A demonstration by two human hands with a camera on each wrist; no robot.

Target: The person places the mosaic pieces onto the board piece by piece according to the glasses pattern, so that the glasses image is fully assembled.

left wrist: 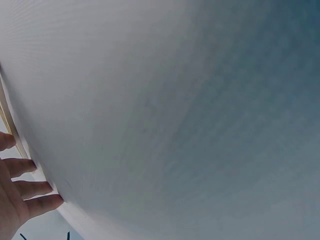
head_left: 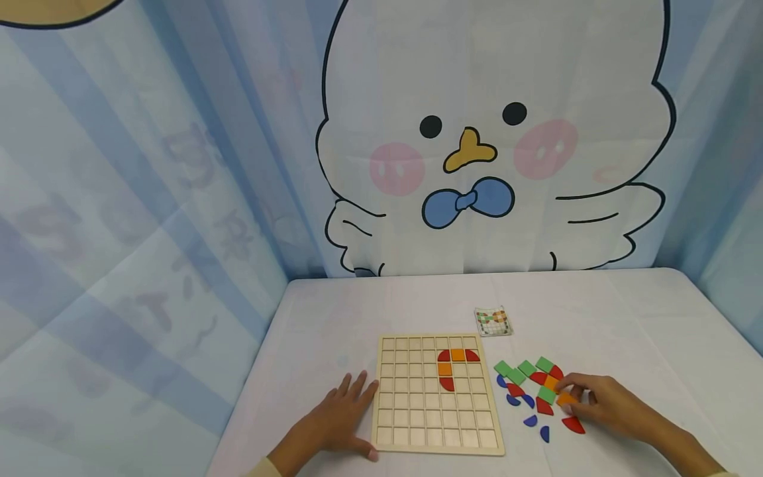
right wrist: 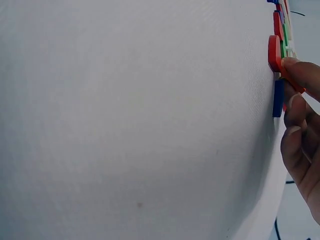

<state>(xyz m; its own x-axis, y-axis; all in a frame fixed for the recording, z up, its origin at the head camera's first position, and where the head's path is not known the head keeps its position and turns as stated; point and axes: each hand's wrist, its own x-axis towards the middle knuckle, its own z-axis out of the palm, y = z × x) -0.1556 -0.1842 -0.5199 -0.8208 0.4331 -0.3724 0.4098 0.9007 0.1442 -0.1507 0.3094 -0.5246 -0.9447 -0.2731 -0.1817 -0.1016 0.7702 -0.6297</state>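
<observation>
A wooden grid board lies on the table, with red quarter-round pieces and orange squares set in its upper right cells. My left hand rests at the board's left edge, fingers spread; in the left wrist view the left hand shows straight fingers beside the edge. To the right of the board, my right hand pinches an orange square between thumb and forefinger, low over loose pieces. The right wrist view shows the right hand with its other fingers curled.
Around the right hand lie several green squares, blue half-round pieces and red pieces. A small stack of pattern cards sits behind the board's upper right corner. A printed curtain hangs behind the table.
</observation>
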